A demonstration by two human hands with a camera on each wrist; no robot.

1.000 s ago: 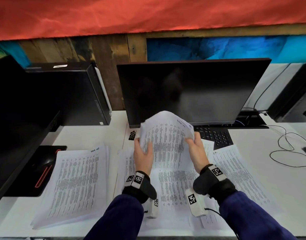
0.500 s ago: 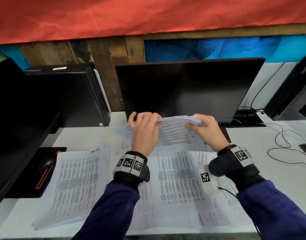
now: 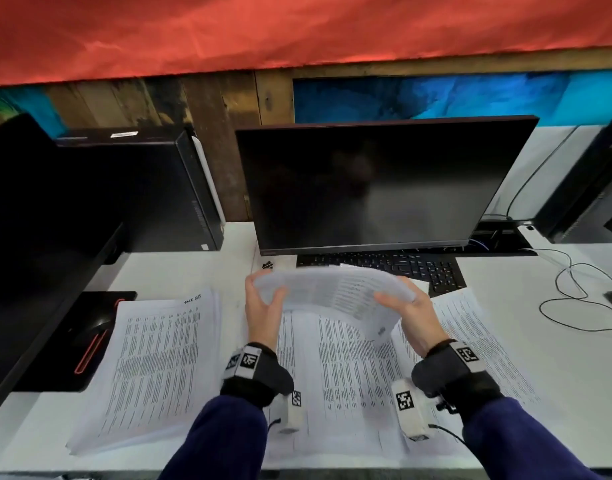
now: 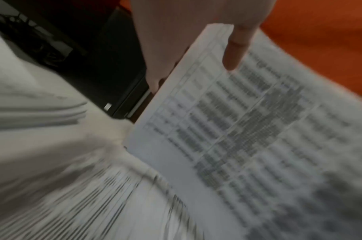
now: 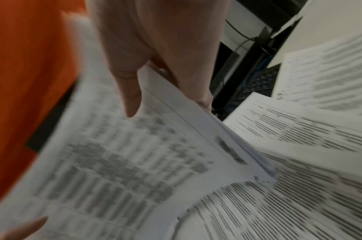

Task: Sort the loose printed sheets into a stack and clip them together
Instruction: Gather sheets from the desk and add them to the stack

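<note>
A handwritten note reading "TASK LIST" is showing at the top corner of the paper stack point(image 3: 155, 358) lying at nine o'clock on the counter point(image 3: 557, 341); the remaining print is blurring beyond reading.

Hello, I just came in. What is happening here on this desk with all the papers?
A person is sorting printed sheets at a white desk. Both hands hold one bundle of sheets in the air before the dark monitor: the left hand grips its left edge, the right hand its right edge. More loose sheets lie spread below, and a separate stack lies to the left. A small black clip waits by the monitor, unused.
</note>
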